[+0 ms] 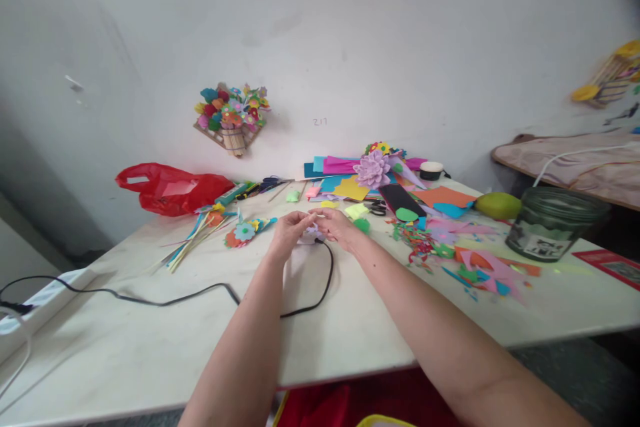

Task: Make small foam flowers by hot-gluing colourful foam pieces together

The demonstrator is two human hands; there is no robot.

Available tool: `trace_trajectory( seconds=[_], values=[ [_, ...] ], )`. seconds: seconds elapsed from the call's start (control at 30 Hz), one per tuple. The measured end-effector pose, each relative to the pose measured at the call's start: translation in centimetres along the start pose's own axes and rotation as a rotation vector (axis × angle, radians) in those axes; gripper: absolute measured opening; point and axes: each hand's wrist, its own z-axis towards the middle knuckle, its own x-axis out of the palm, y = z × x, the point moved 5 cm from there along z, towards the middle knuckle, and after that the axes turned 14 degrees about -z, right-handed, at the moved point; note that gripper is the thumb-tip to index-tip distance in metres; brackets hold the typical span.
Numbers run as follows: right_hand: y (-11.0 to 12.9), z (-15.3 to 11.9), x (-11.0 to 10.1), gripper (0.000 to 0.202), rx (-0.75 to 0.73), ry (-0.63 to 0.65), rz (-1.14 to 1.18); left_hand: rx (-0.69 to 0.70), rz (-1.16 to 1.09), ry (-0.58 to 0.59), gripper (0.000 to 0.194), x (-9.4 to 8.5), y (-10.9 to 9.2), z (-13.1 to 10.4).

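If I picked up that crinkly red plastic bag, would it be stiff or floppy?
The red plastic bag would probably flop, since its sides look thin and wrinkled. It's likely light for its size, though something pink shows in it and might add a little weight.

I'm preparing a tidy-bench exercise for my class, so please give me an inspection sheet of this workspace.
Surface: pale table, scraps mostly at right.
Job's things: lilac piece at the hands; details too small to tell.
Clutter: red bag, scissors, colored scraps, glass jar.
Hands: left and right meet at the fingertips; grip unclear.
Cables: black cable crosses the table from the power strip, passing under the left forearm.
Surroundings: wall with flower decoration.
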Motion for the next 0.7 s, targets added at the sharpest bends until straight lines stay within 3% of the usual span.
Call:
trace_trajectory(
  seconds=[0.27,0.53,0.7],
  values=[
    [0.3,-0.3,-0.2,0.033,-0.005,0.154,0.081,0.039,-0.078,0.01,0.03,-0.2,0.1,0.2],
    [-0.7,0.4,-1.8,0.022,0.086,0.025,0.145,-0.021,-0.057,-0.013,0.035,-0.3,0.6,0.1],
    [0.1,0.5,-1.8,0.019,-0.029,-0.128,0.102,-0.056,-0.059,-0.009,0.039,-0.4,1.0,0.2]
  ],
)
